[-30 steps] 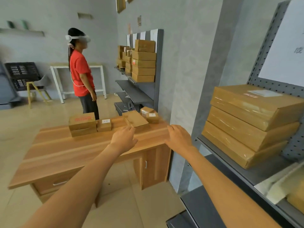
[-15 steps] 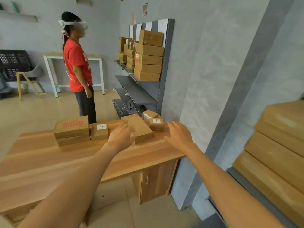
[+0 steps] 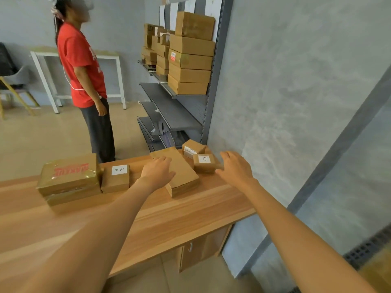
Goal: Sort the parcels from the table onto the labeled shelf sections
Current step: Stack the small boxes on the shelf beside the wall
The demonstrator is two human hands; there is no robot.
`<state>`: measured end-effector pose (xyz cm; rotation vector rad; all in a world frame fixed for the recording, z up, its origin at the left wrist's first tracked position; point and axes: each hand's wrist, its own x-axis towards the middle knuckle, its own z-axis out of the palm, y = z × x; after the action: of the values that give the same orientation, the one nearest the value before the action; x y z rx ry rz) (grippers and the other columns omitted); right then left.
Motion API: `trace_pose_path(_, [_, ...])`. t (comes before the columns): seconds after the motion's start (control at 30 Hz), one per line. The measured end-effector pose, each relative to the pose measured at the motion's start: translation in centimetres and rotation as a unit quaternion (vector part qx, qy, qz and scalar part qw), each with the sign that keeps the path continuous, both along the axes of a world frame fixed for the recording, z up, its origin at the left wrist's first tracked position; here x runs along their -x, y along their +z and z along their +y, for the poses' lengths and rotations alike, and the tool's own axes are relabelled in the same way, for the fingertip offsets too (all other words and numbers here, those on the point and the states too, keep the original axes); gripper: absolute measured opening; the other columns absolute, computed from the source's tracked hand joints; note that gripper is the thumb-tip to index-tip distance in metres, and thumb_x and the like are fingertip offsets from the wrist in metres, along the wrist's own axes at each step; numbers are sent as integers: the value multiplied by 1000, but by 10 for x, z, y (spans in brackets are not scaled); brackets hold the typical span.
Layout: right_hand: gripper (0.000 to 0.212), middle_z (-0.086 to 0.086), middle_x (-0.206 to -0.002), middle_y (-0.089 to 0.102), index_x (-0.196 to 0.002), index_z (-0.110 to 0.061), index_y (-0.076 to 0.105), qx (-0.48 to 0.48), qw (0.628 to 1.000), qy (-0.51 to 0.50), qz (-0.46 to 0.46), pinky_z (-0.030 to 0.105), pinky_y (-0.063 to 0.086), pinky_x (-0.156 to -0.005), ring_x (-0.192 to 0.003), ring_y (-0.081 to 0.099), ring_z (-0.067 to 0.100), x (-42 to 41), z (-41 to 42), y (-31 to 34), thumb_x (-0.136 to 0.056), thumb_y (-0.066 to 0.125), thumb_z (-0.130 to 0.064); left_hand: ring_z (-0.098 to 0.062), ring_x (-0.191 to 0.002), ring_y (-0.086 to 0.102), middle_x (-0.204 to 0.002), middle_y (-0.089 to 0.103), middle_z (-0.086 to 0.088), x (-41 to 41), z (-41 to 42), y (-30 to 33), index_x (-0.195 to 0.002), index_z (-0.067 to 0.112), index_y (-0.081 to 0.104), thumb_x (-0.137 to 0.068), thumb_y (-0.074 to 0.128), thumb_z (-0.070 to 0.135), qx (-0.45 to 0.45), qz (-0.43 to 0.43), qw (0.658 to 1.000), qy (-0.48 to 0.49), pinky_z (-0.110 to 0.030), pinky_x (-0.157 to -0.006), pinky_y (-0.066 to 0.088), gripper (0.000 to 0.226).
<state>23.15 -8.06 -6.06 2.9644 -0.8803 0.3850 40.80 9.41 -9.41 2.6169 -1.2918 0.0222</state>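
Flat parcel lies on the tabletop near its far right end, long side running away from the camera, near corner close to the front half of the top. Left hand rests over its left edge, fingers loosely spread on the top face, no curl round anything, so that grip is apart. Right hand hovers just beside the small labelled box, fingers spread, holding nothing; grip apart too.

Behind the small labelled box sits another small box, touching or nearly so. To the left: a labelled square box just beside a big taped parcel, which seems to sit on a second one.

Step in hand, as judged: two-hand pickup of the flat parcel. To do it well, bring the right hand to the parcel's right edge without knocking the small labelled box, which sits tight against it. Get thumbs on top, fingers under both long sides, lift level. Read the label before choosing a section.

Shelf stands beyond the tabletop against the wall, with stacked boxes on its upper level. A person in a red shirt stands near it; mind the path.
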Motion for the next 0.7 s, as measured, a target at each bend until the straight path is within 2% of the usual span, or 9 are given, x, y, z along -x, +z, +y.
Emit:
trace_pose_path(0.17, [57,6,-129,55,-135,-12,44,-12,1000,8,0,31,43,-87,-118,49,24,-48,-49,-19,-87,63,-36,-25,-127,46,-137,50,-4,-41,-42,-25,-139,16,44,-94,53,41,-11,4,1000,12,-41,-89,49,52])
trace_pose_path(0.23, [60,6,-130,54,-137,-12,43,-23,1000,14,2,32,42,-90,-119,49,25,-69,-70,-30,-86,64,-35,-25,-125,48,-135,52,-4,-59,-60,-37,-138,17,45,-93,54,42,-11,18,999,26,-40,-89,49,52])
trace_pose_path(0.43, [54,6,-129,54,-131,-13,48,-41,999,23,8,34,41,-91,-119,49,26,-122,-145,-59,-86,65,-36,-24,-121,51,-134,53,-4,-100,-127,-76,-135,18,47,-92,55,44,-47,53,996,45,-38,-88,50,51])
trace_pose_path(0.7, [60,8,-133,52,-135,-10,44,-80,995,45,44,34,41,-95,-122,48,26,-172,-215,-113,-86,67,-37,-23,-128,43,-139,49,-3,-133,-195,-118,-139,16,43,-93,52,42,-78,86,992,42,-40,-93,45,53])
